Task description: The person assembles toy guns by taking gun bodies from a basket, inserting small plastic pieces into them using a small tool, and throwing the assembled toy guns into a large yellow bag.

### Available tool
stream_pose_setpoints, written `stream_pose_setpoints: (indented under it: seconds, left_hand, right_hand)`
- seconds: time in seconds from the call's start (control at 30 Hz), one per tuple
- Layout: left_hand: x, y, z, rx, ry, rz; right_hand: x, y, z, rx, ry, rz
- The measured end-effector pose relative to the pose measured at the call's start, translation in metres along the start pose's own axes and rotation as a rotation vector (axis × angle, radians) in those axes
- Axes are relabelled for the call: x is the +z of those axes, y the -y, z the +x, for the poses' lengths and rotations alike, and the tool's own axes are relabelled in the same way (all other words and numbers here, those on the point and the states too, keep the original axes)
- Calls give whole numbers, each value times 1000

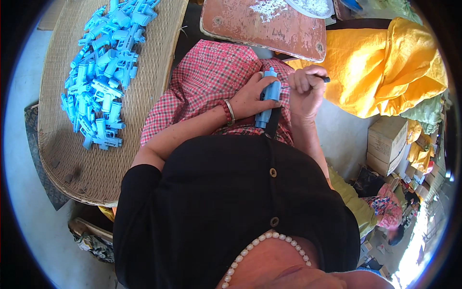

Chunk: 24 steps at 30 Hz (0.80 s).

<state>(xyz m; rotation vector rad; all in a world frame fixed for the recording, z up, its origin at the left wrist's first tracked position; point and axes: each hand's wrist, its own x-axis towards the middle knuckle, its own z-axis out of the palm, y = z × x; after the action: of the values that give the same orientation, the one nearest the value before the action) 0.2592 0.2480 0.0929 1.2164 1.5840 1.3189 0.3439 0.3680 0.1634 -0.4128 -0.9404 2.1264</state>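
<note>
My left hand (248, 98) is wrapped round a light-blue plastic toy gun (272, 91) above my lap, thumb and fingers on its near side. To the right of it, my right hand (306, 94) is closed round a slim tool with a black handle end (325, 79). A thin shaft from that hand points at the side of the toy gun; my fingers hide most of the tool, so its kind and whether its tip touches cannot be told. Pink checked cloth (207, 72) covers my lap beneath both hands.
A heap of similar blue toy guns (103, 72) lies on a woven-topped table (139, 115) to the left. Ahead is a worn reddish board (240, 26) bearing white scraps (268, 8) and a white bowl (315, 6). Yellow cloth (385, 67), a cardboard box (385, 139) and another person (387, 207) are rightward.
</note>
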Motion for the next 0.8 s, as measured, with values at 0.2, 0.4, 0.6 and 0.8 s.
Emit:
stream_pose_setpoints:
  seconds: [0.2, 0.4, 0.6, 0.8]
  left_hand:
    - [0, 3, 0, 15, -32, -8]
    - [5, 4, -3, -5, -34, 47]
    - [7, 7, -4, -13, -91, 34]
    - [-2, 7, -8, 62, -193, 45]
  right_hand:
    - [-2, -9, 1, 37, -53, -63]
    - [1, -16, -3, 56, 41, -209]
    - [-6, -35, -1, 25, 6, -268]
    - [2, -4, 2, -16, 191, -720]
